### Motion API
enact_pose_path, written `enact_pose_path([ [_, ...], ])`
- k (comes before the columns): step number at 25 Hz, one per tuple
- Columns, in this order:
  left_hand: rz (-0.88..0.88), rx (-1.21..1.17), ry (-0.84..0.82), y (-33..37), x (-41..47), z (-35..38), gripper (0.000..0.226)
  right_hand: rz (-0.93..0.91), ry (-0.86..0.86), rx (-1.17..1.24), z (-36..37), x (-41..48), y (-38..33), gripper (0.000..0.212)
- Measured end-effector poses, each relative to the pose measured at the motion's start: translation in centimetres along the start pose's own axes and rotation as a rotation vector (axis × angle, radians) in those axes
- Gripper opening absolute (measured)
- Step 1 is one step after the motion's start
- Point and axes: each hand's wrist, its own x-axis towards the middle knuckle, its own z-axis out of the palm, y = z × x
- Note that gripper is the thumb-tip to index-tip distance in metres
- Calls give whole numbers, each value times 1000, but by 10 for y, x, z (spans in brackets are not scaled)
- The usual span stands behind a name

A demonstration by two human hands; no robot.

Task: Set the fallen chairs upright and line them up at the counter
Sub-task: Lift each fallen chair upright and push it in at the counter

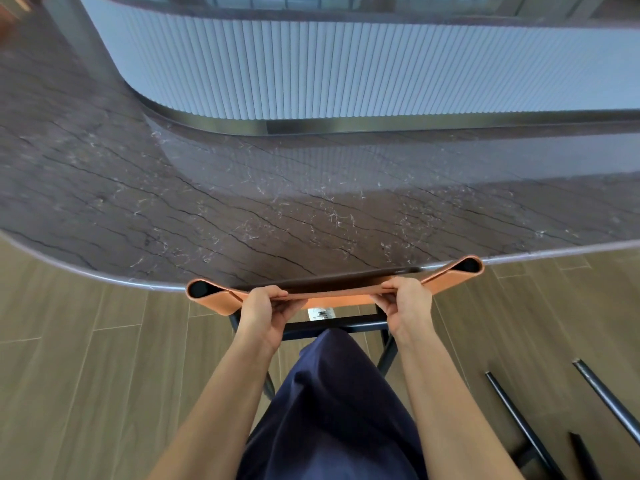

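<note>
Squarely at the lower middle of the frame, an orange leather chair backrest (218, 301) with looped ends on black tube tips runs left to right, its top edge lying right against the rounded rim of the dark brown veined marble counter top (242, 202). Whether the two touch cannot be told. The left hand (266, 313) grips the backrest left of its middle, fingers curled over the top edge and thumb tucked beneath. The right hand (405, 306) grips it right of the middle in the same way, fingers wrapped over the leather. Both forearms reach up from the bottom of the frame.

Just below the hands, the black metal chair frame (332, 325) shows a crossbar and legs that drop toward the pale wooden plank floor (86, 375). The seat is hidden. A navy trouser leg (332, 410) fills the lower middle, in front of the frame.

At the lower right, three black metal bars (512, 410) slant across the floor, well apart from the held chair, and the frame edge cuts them off. Across the upper half, beyond the counter top, stands a white fluted curved wall panel (346, 71) on a dark metal plinth (242, 124), mirrored in the polished stone.
</note>
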Motion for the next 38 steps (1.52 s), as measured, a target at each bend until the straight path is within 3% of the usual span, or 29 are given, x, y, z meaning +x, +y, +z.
enact_pose_path([
  [9,56,54,-5,-8,17,5,17,-3,42,25,1,26,1,14],
  [20,-47,77,62,-53,-8,-29,24,97,78,4,-52,20,34,28],
  [31,20,84,12,-64,5,-37,23,48,6,3,-59,36,49,25],
  [38,-65,78,29,-56,15,-29,25,51,-27,-44,-55,52,40,27],
])
